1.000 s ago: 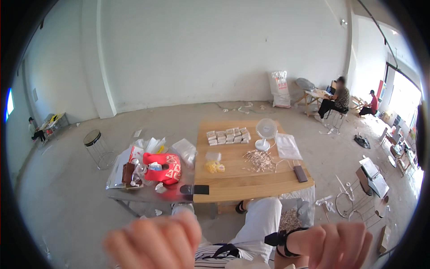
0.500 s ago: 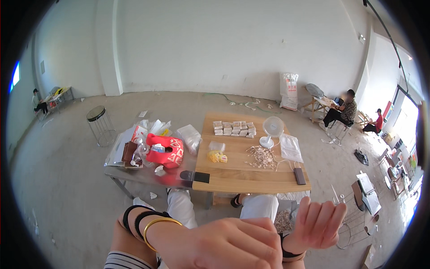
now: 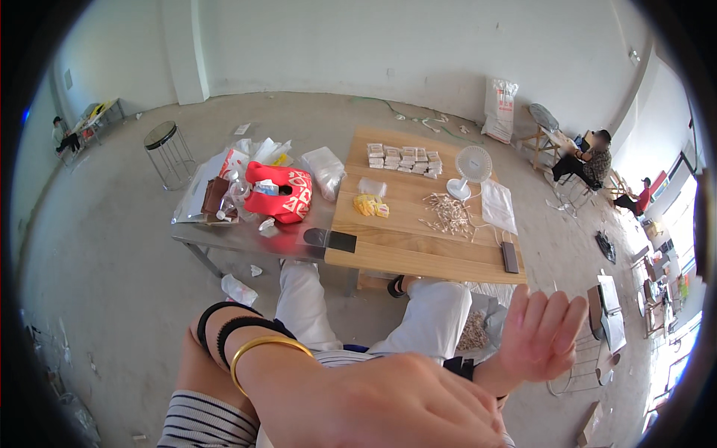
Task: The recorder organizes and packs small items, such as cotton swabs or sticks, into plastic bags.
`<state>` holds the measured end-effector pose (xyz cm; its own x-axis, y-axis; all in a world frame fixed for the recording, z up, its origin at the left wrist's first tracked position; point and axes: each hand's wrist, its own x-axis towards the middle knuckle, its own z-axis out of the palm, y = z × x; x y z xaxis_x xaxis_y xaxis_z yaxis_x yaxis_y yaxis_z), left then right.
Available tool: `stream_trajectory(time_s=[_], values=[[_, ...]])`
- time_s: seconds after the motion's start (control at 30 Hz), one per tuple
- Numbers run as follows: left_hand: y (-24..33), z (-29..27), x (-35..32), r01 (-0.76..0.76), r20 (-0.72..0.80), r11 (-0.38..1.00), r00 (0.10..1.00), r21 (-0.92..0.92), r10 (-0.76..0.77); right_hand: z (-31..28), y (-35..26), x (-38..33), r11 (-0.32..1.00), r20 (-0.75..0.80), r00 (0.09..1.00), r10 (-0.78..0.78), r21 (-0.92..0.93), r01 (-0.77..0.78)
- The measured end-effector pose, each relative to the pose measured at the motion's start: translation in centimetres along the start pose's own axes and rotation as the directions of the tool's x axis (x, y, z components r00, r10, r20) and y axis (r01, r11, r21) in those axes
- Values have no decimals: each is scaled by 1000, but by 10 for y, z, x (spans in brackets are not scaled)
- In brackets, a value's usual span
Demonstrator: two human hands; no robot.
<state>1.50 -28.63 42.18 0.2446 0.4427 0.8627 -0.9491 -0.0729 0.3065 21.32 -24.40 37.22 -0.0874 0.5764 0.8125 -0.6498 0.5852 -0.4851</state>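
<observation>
Both hands are raised close to the camera, well apart from the work surface. The left hand (image 3: 388, 407) fills the lower foreground with its back toward the lens; its fingers curve downward and its palm side is hidden, so whether its grip holds anything cannot be told. A gold bangle (image 3: 265, 351) and black bands (image 3: 231, 328) sit on that wrist. The right hand (image 3: 541, 332) is spread flat, fingers extended, with nothing in its grip. The wooden desk (image 3: 418, 254) stands beyond the person's knees and carries a loose pile of wooden clothespins (image 3: 450, 215), a row of small stacked packets (image 3: 403, 158), a yellow item (image 3: 368, 204), a small white fan (image 3: 470, 170), a clear plastic bag (image 3: 498, 205) and a dark phone (image 3: 510, 257). A metal desk (image 3: 239, 239) adjoins it on the left, bearing a red bag (image 3: 280, 190). Judged from this layout, work on the clothespins is not in hand at present: neither hand touches them, and the pile lies unsorted.
</observation>
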Motion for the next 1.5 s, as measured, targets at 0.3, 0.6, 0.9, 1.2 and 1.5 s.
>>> stream_trajectory(time_s=[0.3, 0.6, 0.9, 1.2, 1.5], values=[[-17, -24, -22, 162, 311, 984, 941, -78, -131, -11, 26, -3, 993, -43, 994, 101, -62, -104], [43, -106, -37, 740, 354, 551, 433, 385, -829, -167, 96, 10, 895, -588, 803, 98, -301, -330], [-40, -282, -73, 749, -630, 316, 662, 583, -407, -347, 236, -91, 420, -802, 499, 330, -348, -838], [-115, -383, -190, 687, -696, -286, 442, 668, -566, -366, 327, -102, -343, -563, 784, 260, -813, -470], [-211, -451, -182, 206, -496, -499, 660, 841, -564, -349, 354, -112, -211, -542, 774, 327, -840, -499]])
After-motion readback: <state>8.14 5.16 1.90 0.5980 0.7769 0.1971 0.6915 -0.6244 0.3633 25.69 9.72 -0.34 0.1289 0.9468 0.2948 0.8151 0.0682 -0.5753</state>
